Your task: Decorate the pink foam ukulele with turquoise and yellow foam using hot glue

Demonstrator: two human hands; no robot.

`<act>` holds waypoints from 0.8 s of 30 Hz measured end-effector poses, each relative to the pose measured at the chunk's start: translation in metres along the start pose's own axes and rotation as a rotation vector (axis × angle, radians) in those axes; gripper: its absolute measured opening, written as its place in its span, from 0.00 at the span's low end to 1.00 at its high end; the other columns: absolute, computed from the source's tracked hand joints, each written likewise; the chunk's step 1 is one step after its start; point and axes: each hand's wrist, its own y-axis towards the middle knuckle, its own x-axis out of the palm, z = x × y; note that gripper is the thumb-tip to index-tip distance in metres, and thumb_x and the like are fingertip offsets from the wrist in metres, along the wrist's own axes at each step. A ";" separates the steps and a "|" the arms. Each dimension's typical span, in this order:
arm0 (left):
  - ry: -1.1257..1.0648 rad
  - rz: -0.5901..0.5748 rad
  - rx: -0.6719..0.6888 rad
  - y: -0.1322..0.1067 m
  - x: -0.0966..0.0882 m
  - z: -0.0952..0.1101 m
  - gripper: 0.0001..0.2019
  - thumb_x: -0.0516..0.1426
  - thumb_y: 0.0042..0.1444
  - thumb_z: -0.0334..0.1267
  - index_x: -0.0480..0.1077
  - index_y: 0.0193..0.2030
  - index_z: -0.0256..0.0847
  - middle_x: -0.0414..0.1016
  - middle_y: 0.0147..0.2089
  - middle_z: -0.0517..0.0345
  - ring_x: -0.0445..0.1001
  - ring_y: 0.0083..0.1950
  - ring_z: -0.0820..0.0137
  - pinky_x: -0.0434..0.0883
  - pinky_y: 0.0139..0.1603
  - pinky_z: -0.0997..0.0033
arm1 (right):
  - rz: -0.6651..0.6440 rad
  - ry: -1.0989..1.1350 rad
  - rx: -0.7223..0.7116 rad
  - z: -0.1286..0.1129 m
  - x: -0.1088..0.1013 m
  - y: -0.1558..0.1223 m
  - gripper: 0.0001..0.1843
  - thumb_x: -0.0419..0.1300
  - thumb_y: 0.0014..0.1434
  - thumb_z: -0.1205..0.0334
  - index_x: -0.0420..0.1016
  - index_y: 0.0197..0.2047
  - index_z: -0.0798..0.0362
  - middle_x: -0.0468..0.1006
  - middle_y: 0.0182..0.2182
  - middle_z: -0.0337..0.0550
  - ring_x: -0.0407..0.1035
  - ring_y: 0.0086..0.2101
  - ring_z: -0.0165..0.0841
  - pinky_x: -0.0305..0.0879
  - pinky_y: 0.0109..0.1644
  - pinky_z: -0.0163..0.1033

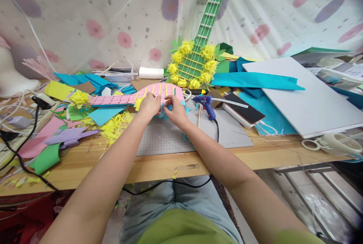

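A pink paper guitar (147, 89) with yellow strips across its body lies on its back, its neck pointing left. Yellow paper flowers (79, 98) decorate the neck's end, and one shows beside my left hand. My left hand (150, 104) rests at the near edge of the guitar body with its fingers closed; what they grip, if anything, is hidden. Close beside it, my right hand (174, 108) has curled fingers pinching a bit of blue crepe paper (162, 113) at that same edge. More blue paper shows under the right fingers.
A blue glue gun (206, 106) stands right of my hands, its cord running off the table edge. Behind, a green paper guitar (198, 58) leans upright. A grey cutting mat (161, 140), phone (244, 107), white board (306, 96) and paper scraps (113, 126) lie around.
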 end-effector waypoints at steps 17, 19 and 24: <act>-0.111 -0.099 -0.089 0.006 0.000 0.006 0.29 0.50 0.55 0.55 0.58 0.57 0.36 0.76 0.45 0.40 0.77 0.30 0.62 0.71 0.29 0.65 | -0.002 0.006 0.000 -0.002 -0.001 -0.001 0.17 0.53 0.48 0.69 0.62 0.43 0.49 0.75 0.32 0.39 0.69 0.39 0.36 0.63 0.47 0.45; -0.052 -0.106 -0.060 0.004 -0.002 0.008 0.28 0.48 0.56 0.56 0.61 0.55 0.36 0.75 0.45 0.40 0.76 0.30 0.63 0.70 0.29 0.65 | 0.020 0.021 -0.002 -0.002 -0.003 0.000 0.16 0.53 0.49 0.68 0.62 0.43 0.49 0.75 0.33 0.39 0.69 0.39 0.36 0.63 0.46 0.45; 0.060 -0.047 0.005 0.002 -0.006 0.012 0.26 0.46 0.57 0.57 0.65 0.49 0.37 0.76 0.41 0.44 0.77 0.31 0.61 0.71 0.35 0.62 | 0.131 0.047 -0.021 -0.001 -0.009 0.006 0.14 0.53 0.51 0.66 0.62 0.43 0.50 0.73 0.33 0.41 0.68 0.39 0.35 0.63 0.47 0.44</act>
